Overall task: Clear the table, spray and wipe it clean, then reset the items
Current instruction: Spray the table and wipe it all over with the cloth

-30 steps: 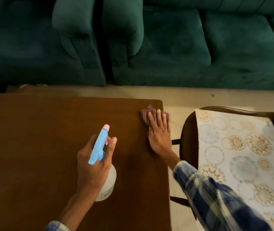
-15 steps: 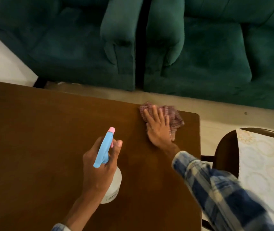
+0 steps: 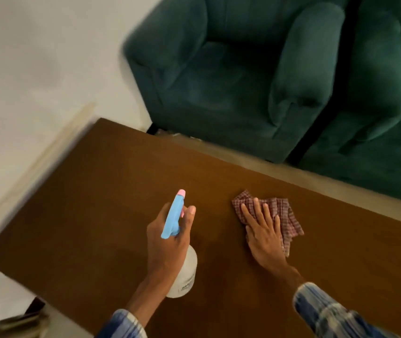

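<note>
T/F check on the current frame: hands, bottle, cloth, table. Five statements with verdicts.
1. The left hand grips the spray bottle. True.
2. The right hand lies with straight fingers on the checked cloth. True.
3. The cloth lies on the floor. False: it lies on the brown table.
4. The bottle's spray head is red. False: it is blue with a pink tip.
5. A green armchair stands beyond the table. True.
</note>
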